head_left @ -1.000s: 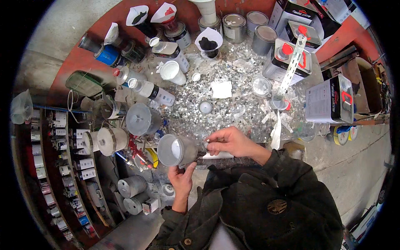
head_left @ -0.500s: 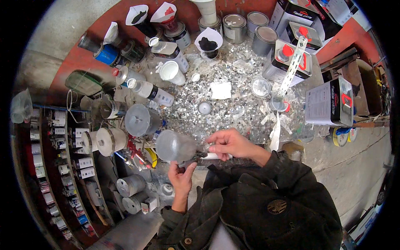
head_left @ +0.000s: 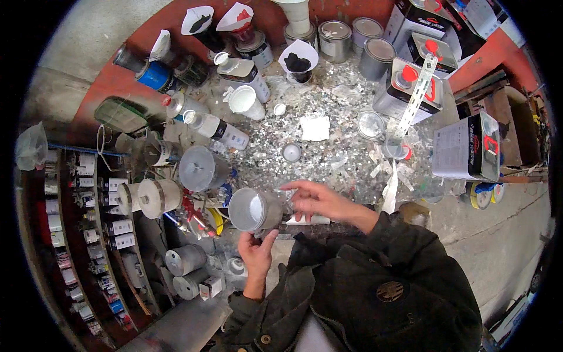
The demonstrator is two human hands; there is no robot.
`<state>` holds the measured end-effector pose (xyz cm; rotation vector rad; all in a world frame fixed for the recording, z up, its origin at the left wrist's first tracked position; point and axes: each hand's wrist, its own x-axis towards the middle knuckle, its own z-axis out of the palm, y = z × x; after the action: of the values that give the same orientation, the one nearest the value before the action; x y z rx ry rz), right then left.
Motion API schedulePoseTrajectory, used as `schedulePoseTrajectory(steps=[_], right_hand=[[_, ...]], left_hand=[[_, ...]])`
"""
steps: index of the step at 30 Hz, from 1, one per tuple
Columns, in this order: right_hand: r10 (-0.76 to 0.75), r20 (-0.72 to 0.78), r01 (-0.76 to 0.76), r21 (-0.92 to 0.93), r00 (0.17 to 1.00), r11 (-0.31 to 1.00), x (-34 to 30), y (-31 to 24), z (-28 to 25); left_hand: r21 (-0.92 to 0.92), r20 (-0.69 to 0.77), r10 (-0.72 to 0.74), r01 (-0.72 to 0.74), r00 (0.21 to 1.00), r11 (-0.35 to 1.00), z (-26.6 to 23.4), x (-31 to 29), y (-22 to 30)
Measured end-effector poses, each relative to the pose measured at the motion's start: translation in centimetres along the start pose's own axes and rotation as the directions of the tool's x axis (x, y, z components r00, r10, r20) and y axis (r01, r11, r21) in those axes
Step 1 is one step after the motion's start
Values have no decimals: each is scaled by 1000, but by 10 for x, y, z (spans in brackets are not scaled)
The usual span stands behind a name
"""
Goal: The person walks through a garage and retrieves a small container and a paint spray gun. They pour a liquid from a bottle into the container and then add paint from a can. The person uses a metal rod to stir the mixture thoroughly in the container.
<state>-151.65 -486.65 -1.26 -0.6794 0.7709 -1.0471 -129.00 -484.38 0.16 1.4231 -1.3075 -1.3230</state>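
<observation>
My left hand (head_left: 256, 253) is closed around the lower side of a clear plastic cup (head_left: 249, 210), its thumb and fingers at the rim nearest me. The cup lies tilted, with its round mouth turned up and to the left. Just right of it is my right hand (head_left: 321, 202), index finger stretched toward the cup and the other fingers loosely bent. Something small and blurred sits between cup and right hand; I cannot tell what it is. Under the right hand lies a white strip (head_left: 308, 220) at the bench edge.
A grey translucent tub (head_left: 202, 168) stands left of the cup. On the paint-spattered bench (head_left: 334, 161) are a small round cup (head_left: 291, 153), a white paper square (head_left: 315, 128) and a white cup (head_left: 246, 102). Metal cans (head_left: 334, 42) line the back; rectangular tins (head_left: 466, 146) stand right.
The cup has turned so that its open mouth now shows. My right hand's fingers have loosened and spread from their grip beside it. My left hand keeps its hold.
</observation>
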Motion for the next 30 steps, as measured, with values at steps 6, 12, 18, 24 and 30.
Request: schedulePoseTrajectory(steps=[6, 12, 18, 24, 30], right_hand=[[295, 83, -270, -233, 952, 934, 5, 8, -16], [123, 99, -106, -164, 987, 981, 7, 17, -9], [11, -3, -11, -158, 1000, 987, 1, 31, 8], [345, -29, -346, -28, 938, 938, 5, 35, 8], [79, 29, -54, -499, 996, 865, 3, 28, 18]], left_hand=[[-9, 4, 51, -51, 999, 999, 5, 1, 2], [78, 22, 21, -23, 1000, 997, -2, -1, -7], [-15, 21, -9, 9, 1000, 1000, -5, -7, -17], [91, 42, 72, -76, 997, 993, -15, -9, -23], [2, 46, 32, -32, 998, 999, -16, -10, -13]])
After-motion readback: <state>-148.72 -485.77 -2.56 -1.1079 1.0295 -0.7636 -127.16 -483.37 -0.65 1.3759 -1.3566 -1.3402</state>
